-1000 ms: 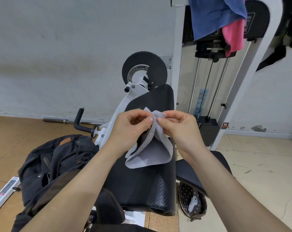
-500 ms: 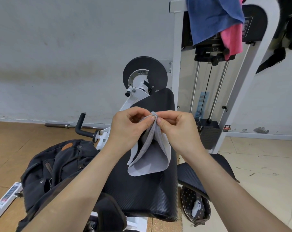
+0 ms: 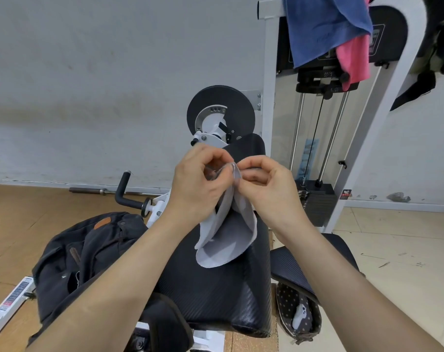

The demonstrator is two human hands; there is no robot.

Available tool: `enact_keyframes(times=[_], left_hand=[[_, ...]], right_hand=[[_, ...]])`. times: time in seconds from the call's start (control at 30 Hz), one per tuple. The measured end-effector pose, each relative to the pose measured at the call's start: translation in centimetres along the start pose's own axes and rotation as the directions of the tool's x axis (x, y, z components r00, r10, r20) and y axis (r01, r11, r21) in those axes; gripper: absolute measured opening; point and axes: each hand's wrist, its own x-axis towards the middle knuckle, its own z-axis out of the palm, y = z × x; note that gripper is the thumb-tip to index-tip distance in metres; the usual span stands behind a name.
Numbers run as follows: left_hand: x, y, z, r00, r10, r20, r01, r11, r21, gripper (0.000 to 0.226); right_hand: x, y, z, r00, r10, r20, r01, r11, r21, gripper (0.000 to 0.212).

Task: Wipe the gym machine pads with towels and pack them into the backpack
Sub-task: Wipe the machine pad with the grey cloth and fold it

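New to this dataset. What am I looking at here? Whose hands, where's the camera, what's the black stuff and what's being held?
There is no robot: a person wears a wide-angle camera on the head, looking forward and down, so the two forearms belong to the wearer. The left hand and right hand pinch the top edge of a small grey towel, which hangs folded over the machine's long black pad. A black backpack sits to the left beside it. Behind stands the weight-stack frame, with a blue towel and a pink towel draped on top. A dotted pouch lies under the smaller right-hand pad.
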Motion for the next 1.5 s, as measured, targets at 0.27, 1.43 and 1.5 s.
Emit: enact_keyframes(times=[0.27,1.43,1.5], left_hand=[[4.2,-0.9,-3.1,0.934,-0.256,-0.250,0.197,0.951,-0.236,0.018],[5.3,-6.1,-12.3,0.790,-0.556,-0.258,0.287,0.708,-0.646,0.015],[5.6,-5.9,-12.8,0.777,-0.565,-0.278,0.284,0.708,-0.647,0.016]], right_hand=[[2.4,6.3,-1.7,0.957,0.273,-0.096,-0.282,0.810,-0.514,0.011],[5.6,-10.1,-4.7,0.956,-0.295,0.005,0.220,0.702,-0.678,0.014],[4.9,-10.7,-4.9,0.982,-0.177,0.072,0.191,0.916,-0.353,0.008]])
